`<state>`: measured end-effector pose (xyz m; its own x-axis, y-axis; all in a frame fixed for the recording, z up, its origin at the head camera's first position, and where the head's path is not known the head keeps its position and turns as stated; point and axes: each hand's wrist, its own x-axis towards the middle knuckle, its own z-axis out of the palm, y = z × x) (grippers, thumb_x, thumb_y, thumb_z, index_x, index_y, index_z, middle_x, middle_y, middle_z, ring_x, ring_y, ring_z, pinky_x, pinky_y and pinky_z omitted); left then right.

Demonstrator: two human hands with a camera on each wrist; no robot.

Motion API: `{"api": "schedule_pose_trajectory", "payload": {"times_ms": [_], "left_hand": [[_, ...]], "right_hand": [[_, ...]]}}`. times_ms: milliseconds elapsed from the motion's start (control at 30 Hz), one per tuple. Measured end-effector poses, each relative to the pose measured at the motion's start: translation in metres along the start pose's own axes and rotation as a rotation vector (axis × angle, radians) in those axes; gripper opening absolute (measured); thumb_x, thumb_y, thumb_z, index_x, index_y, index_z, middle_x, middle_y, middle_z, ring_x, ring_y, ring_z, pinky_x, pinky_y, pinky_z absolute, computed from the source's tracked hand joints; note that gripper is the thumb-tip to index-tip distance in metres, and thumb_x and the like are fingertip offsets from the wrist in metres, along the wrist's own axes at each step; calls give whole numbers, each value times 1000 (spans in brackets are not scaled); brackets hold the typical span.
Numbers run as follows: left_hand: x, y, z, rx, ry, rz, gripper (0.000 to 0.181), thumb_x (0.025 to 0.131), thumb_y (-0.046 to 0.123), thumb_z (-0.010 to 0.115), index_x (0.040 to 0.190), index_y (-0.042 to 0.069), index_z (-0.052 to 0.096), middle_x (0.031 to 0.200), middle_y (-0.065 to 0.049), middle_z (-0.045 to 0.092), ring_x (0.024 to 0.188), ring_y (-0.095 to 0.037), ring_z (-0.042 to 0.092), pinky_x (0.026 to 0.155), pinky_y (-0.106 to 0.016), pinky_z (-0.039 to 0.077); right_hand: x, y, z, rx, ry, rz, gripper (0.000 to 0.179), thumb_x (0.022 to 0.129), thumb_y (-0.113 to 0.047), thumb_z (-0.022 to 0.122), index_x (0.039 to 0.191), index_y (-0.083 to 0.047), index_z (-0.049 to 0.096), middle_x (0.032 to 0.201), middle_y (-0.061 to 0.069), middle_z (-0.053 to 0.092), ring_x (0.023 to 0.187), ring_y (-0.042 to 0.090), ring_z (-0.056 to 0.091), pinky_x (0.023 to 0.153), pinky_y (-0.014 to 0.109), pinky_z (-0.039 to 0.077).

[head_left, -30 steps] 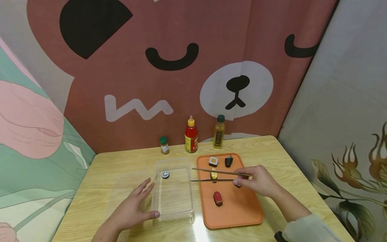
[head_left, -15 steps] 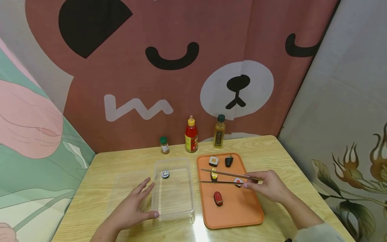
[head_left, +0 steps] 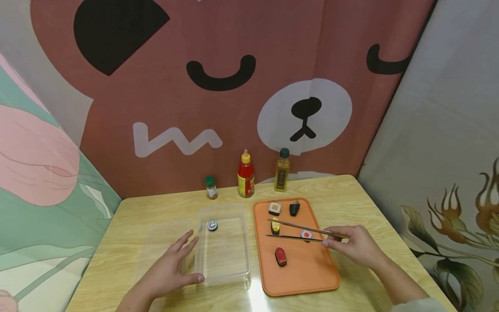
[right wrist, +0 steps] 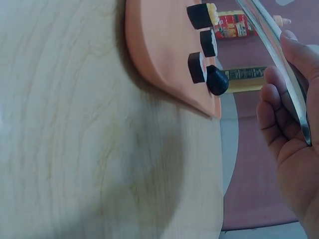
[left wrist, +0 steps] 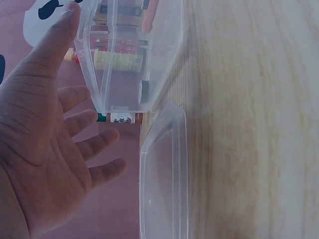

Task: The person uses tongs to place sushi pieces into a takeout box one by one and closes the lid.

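Note:
My right hand point(head_left: 356, 245) grips a pair of long metal tongs point(head_left: 312, 227) by their closed end. Their two arms spread apart above the orange tray point(head_left: 300, 277) with nothing pinched between the tips, which overlap the yellow-topped sushi point(head_left: 275, 226) in the head view. Under the arms sits a white sushi roll with a red centre point(head_left: 306, 235). Beside the clear plastic box point(head_left: 224, 277), my left hand point(head_left: 167, 271) has its fingers spread, thumb tip right at the rim. Inside that box, toward the back left, lies one small round sushi roll point(head_left: 212, 225).
On the tray also lie a red-topped sushi point(head_left: 280, 256), a square roll point(head_left: 274, 209) and a black cone-shaped piece point(head_left: 294, 208). A clear lid point(head_left: 165, 229) lies left of the box. Behind stand a spice jar point(head_left: 211, 188), a red sauce bottle point(head_left: 246, 175) and an oil bottle point(head_left: 282, 171).
My right hand has drawn back to the right with the tongs, their tips moving from the box's edge to over the tray. The red-centred roll has come into view. The left hand stays put.

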<state>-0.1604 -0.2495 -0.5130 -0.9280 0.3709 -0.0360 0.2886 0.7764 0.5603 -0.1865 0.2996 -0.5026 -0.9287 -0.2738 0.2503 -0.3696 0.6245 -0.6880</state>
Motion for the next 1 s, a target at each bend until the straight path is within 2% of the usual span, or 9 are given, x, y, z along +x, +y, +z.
{"api": "schedule_pose_trajectory", "payload": {"times_ms": [233, 433, 800, 1000], "left_hand": [[-2, -2, 0, -25, 8, 10, 105, 80, 67, 79, 163, 17, 37, 172, -6, 22, 149, -45, 33, 107, -66, 42], [-2, -2, 1, -39, 5, 11, 105, 80, 65, 80, 163, 16, 37, 172, -7, 22, 149, -45, 32, 107, -66, 42], [-2, -2, 1, -49, -5, 10, 105, 81, 64, 80, 163, 16, 35, 171, -7, 22, 149, -45, 32, 106, -65, 43], [-2, -3, 1, -66, -11, 9, 105, 81, 63, 80, 164, 16, 34, 172, -7, 21, 149, -45, 32, 107, -66, 42]], "right_hand": [[-9, 9, -4, -25, 55, 14, 29, 85, -29, 87, 110, -14, 82, 82, -17, 73, 76, 4, 69, 65, 27, 56], [-16, 16, -6, -44, 71, 22, 26, 86, -27, 87, 109, -15, 82, 80, -18, 73, 75, 4, 69, 63, 26, 54], [-33, 30, -10, -90, 133, 44, 26, 82, -23, 90, 103, -12, 83, 77, -18, 73, 75, 0, 68, 63, 17, 48], [-42, 35, -11, -95, 140, 90, 29, 82, -23, 90, 107, -10, 82, 78, -18, 74, 73, 0, 66, 55, 20, 45]]}}
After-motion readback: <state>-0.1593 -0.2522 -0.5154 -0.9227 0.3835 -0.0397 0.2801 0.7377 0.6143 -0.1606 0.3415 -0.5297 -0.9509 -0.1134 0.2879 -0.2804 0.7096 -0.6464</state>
